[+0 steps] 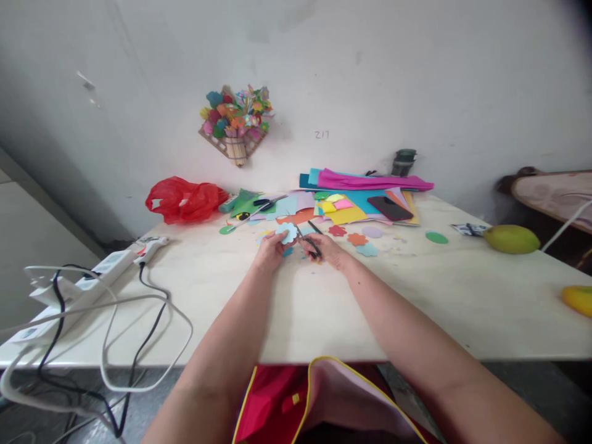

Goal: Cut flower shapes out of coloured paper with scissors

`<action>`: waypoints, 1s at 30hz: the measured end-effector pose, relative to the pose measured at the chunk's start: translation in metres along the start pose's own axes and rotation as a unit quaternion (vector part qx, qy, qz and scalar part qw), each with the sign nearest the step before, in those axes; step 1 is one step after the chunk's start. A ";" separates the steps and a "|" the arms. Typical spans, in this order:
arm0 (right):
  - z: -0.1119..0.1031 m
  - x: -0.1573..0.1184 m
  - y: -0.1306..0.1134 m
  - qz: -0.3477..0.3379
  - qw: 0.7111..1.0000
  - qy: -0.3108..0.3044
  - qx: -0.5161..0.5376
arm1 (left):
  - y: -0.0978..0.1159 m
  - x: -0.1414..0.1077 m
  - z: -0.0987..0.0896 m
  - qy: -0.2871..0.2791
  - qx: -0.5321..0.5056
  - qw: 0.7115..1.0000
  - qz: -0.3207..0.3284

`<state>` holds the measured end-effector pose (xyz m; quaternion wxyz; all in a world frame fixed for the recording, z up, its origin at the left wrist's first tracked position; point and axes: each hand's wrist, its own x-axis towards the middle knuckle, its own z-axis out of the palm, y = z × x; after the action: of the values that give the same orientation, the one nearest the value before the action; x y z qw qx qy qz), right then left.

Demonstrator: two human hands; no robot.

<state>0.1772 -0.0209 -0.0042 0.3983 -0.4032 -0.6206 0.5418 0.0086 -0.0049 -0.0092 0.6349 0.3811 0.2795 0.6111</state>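
Note:
In the middle of the table, my left hand (pixel 272 250) pinches a light blue paper flower (pixel 287 233) with a scalloped edge. My right hand (pixel 327 248) grips black-handled scissors (pixel 313 248), their blades pointing at the flower's right edge. Whether the blades touch the paper is too small to tell. Just right of my hands lie a red paper flower (pixel 337 230), an orange one (pixel 357 239) and another light blue one (pixel 367 250). A lilac paper piece (pixel 372 232) rests beside them. Small paper scraps are scattered under and around my hands.
Coloured paper sheets (pixel 346 213), a phone (pixel 390 208) and a second pair of scissors (pixel 266 203) lie behind my hands. A red plastic bag (pixel 185 200) sits back left. Power strips (pixel 99 271) with tangled cables occupy the left edge. A green-yellow fruit (pixel 511 238) lies right.

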 end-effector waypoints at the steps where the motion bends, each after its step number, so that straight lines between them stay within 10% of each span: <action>1: 0.000 0.000 0.000 -0.003 1.000 -0.004 -0.001 | 0.000 0.000 -0.001 -0.001 0.000 1.000 -0.002; 30: 0.004 0.002 0.005 -0.016 1.000 -0.016 -0.004 | -0.003 0.001 0.003 0.046 0.047 0.998 0.003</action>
<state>0.1730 -0.0203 -0.0093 0.3948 -0.3862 -0.6355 0.5396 0.0128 -0.0041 -0.0096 0.6009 0.3826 0.3361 0.6161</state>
